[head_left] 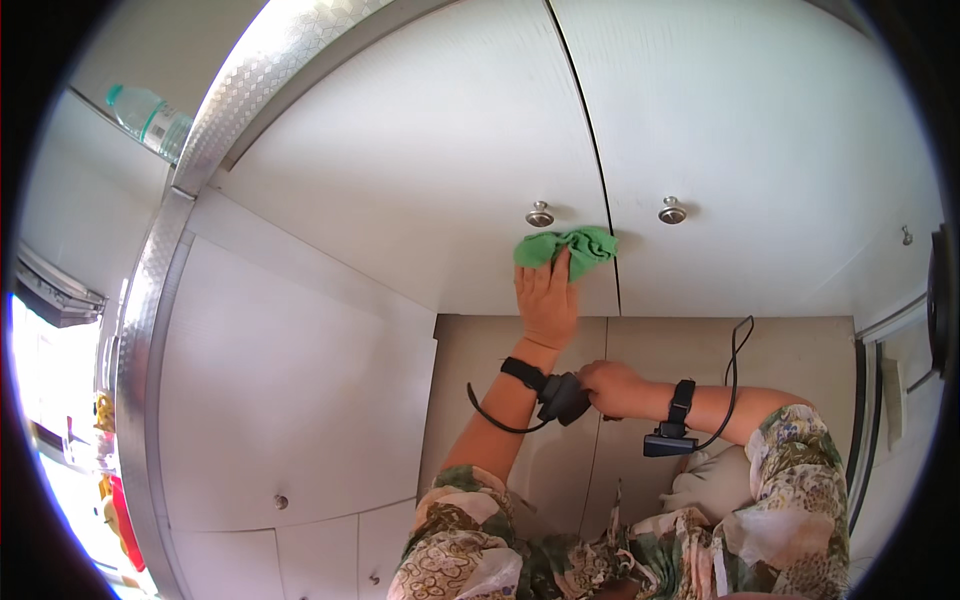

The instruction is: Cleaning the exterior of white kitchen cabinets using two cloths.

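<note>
A green cloth [596, 246] lies bunched under the fingers of my left hand [547, 300], which presses it on the lower part of a white cabinet door [420, 172]. Just above the cloth is a round metal knob [539, 215]. A second white door [750, 150] with a matching knob [672, 211] stands to the right, across a narrow dark gap. My right hand [611, 386] is curled beside my left wrist, its fingertips at the black device [562, 397] strapped there; whether they grip it is unclear. Another strapped device [670, 444] is on my right wrist.
A shiny patterned metal trim [139, 315] curves along the left side. Beyond it a clear plastic bottle [154, 124] with a teal cap lies on a ledge. A lower white cabinet door [300, 375] with a knob [280, 502] is at left. A dark round object [941, 300] is at the right edge.
</note>
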Demonstrator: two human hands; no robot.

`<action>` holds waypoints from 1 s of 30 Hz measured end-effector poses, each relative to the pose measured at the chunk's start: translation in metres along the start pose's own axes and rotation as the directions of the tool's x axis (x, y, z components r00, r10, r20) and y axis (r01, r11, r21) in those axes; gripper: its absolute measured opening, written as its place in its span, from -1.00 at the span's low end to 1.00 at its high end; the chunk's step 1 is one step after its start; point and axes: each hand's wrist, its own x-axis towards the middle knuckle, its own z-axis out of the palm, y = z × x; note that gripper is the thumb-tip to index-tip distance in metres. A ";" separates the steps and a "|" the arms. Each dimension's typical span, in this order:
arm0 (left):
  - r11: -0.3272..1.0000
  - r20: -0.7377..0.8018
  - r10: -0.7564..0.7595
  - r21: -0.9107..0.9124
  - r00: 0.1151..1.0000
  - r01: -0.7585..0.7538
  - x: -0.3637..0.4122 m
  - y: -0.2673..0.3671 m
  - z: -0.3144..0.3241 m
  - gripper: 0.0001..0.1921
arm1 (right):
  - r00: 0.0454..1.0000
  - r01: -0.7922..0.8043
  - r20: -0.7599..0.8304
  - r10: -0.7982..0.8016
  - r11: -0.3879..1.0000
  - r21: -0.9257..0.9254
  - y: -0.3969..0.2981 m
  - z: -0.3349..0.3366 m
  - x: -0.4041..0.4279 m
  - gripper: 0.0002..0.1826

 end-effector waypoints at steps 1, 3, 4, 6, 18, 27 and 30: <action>1.000 0.001 -0.004 0.003 1.000 0.004 0.002 -0.001 -0.004 -0.46 | 0.997 0.000 0.077 -0.001 1.000 0.014 0.003 0.000 -0.001 -0.64; 0.987 0.013 -0.117 -0.112 0.993 0.117 0.014 0.003 -0.010 -0.44 | 0.988 -0.002 0.156 -0.002 1.000 0.027 0.010 0.002 -0.002 -0.62; 0.987 0.014 -0.120 -0.109 0.993 0.121 0.021 0.004 -0.011 -0.44 | 0.983 0.001 0.182 0.004 1.000 -0.027 0.013 0.006 -0.002 -0.61; 0.897 -0.091 -0.399 -0.246 0.913 0.368 0.034 0.004 -0.010 -0.41 | 0.977 0.005 0.215 0.012 0.997 -0.078 0.013 0.008 -0.002 -0.60; 0.934 0.007 -0.332 -0.140 0.943 0.329 -0.023 0.007 0.022 -0.40 | 0.947 0.036 0.320 0.040 0.973 -0.227 0.009 0.005 -0.005 -0.67; 0.674 -0.268 -0.688 -0.581 0.675 0.456 0.087 0.014 -0.024 -0.37 | 0.954 0.144 0.287 -0.084 0.970 -0.194 0.017 0.008 -0.011 -0.70; 0.557 -0.242 -0.777 -0.696 0.582 0.454 0.065 0.011 -0.004 -0.32 | 0.952 0.088 0.306 -0.028 0.979 -0.184 0.009 0.005 -0.011 -0.71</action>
